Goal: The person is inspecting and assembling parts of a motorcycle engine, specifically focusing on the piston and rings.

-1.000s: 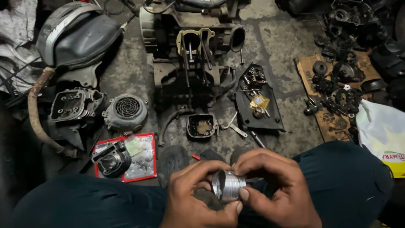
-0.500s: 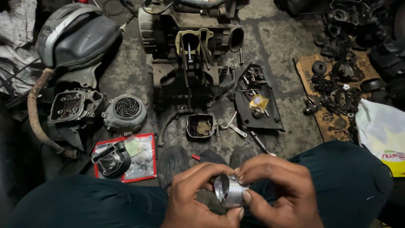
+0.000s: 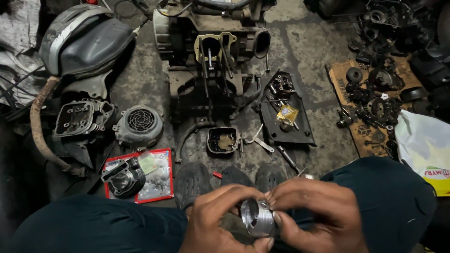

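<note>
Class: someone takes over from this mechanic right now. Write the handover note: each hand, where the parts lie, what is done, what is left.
Left hand: grips the silver piston from the left, open skirt facing up.
Right hand: fingertips on the piston's upper right rim.
Parts: engine block ahead on the floor, cylinder off, studs bare. Black cylinder on the red packet at left. Cylinder head and fan cover beyond it. Black tray of small parts at right.
Done: engine stripped, piston out in hand.
Left: piston and cylinder are not on the block yet.

place: repair workshop | signs: stripped engine (image 3: 211,51) on stained concrete floor (image 3: 304,42) | loose greasy parts on cardboard (image 3: 370,136)
</note>
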